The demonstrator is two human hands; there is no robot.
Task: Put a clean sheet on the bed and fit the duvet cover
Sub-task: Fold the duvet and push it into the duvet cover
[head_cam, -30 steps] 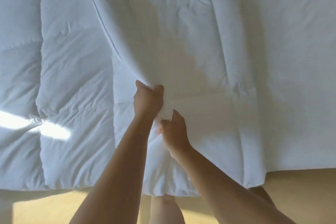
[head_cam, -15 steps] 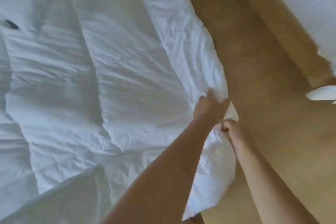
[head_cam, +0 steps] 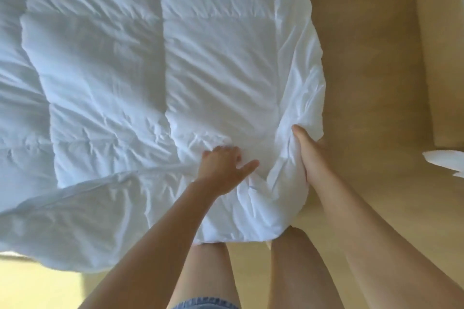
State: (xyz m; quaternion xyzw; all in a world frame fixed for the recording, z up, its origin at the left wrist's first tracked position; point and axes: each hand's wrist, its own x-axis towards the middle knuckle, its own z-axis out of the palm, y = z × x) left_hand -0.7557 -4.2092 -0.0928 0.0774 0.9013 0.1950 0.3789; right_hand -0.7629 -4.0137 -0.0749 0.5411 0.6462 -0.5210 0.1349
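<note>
At the duvet's [head_cam: 155,70] five-o'clock corner, left hand [head_cam: 222,167] and right hand [head_cam: 311,155] clench it. Corner-fitting, I'd judge; next, tug it straight.

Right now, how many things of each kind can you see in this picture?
White duvet: 1
Hands gripping it: 2, left hand and right hand
Bare legs: 2, left leg and right leg
White piece at the right edge, too cut off to identify: 1
Total: 6
</note>
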